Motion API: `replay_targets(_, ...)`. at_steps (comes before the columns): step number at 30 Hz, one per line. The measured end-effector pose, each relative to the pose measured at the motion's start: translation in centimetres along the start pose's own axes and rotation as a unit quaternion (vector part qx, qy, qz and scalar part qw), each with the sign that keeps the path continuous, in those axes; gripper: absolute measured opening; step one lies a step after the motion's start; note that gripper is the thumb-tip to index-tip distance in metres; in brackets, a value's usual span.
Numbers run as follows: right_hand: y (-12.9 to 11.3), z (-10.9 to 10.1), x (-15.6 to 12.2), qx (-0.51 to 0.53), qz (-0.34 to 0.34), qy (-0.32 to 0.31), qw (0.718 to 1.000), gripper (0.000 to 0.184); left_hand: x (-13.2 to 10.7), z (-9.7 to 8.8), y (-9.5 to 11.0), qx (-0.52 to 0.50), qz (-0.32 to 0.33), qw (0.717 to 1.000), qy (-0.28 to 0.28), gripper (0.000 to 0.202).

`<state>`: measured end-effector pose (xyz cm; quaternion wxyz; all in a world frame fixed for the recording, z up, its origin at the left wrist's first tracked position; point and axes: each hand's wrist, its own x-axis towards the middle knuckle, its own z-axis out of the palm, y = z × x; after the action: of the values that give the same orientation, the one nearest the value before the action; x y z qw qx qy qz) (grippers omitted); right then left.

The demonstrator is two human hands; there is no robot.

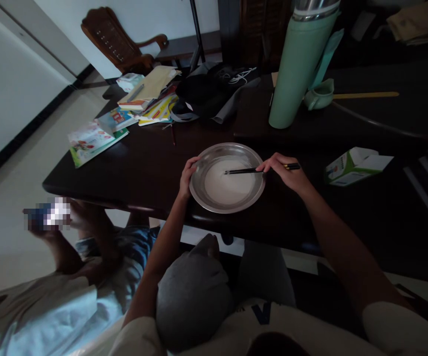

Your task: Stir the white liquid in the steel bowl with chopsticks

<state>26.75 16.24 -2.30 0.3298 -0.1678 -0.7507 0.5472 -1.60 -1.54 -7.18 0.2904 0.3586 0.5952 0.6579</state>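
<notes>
A round metal bowl (225,207) stands near the front edge of the dark table, with a whitish mixture (228,185) in its bottom. My left hand (188,176) grips the bowl's left rim, fingers closed along its side. Black chopsticks (241,171) are pinched in my right hand (283,170) at the bowl's right rim. Their tips reach into the whitish mixture near its middle, and their back ends stick out past my hand.
Right of the bowl lies an opened green-and-white carton (355,167). Behind stand a tall green thermos (301,66) and a small green pitcher (319,96). Books (95,138) and a black bag (214,91) lie back left. Another person (98,277) sits at my left, holding a blurred object.
</notes>
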Motion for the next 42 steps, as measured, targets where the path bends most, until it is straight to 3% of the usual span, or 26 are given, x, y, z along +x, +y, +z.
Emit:
replay_targets(5,0.2,-0.6,0.1,0.054,-0.002,0.079,0.995,0.054,0.1,0.0,0.0,0.014,0.011,1.0,0.003,0.036)
replay_targets(10,0.1,0.3,0.0,0.053,0.005,-0.017,0.998,0.047,0.0,0.0,0.1,0.016,0.005,1.0,0.007,0.036)
replay_targets(12,0.0,0.4,0.0,0.03,0.005,-0.022,0.999,0.044,0.0,0.1,0.1,0.015,0.006,1.0,0.006,0.036)
replay_targets(16,0.1,-0.5,0.2,0.038,0.003,0.064,0.997,0.05,0.1,0.1,0.0,0.012,0.012,1.0,0.003,0.036)
replay_targets(18,0.1,-0.7,0.2,0.057,0.003,0.079,0.995,0.054,0.2,0.0,-0.1,0.011,0.016,1.0,0.004,0.035)
replay_targets(24,-0.1,0.3,-0.1,0.004,0.003,-0.028,1.0,0.045,0.2,0.0,-0.1,0.008,0.009,1.0,0.001,0.035)
replay_targets(27,0.0,-0.1,0.1,-0.024,-0.008,0.018,1.0,0.046,0.2,0.0,-0.2,0.005,0.01,1.0,0.0,0.034)
replay_targets(31,0.0,-0.7,0.1,0.036,0.002,0.077,0.996,0.055,0.1,0.0,-0.1,0.01,0.015,1.0,0.002,0.035)
replay_targets(37,-0.1,0.3,-0.1,0.015,0.014,-0.036,0.999,0.047,0.0,0.1,0.2,0.015,0.012,1.0,0.001,0.035)
replay_targets(42,0.0,-0.4,0.2,-0.01,-0.003,0.055,0.998,0.05,0.2,0.1,0.1,0.02,0.004,1.0,0.009,0.036)
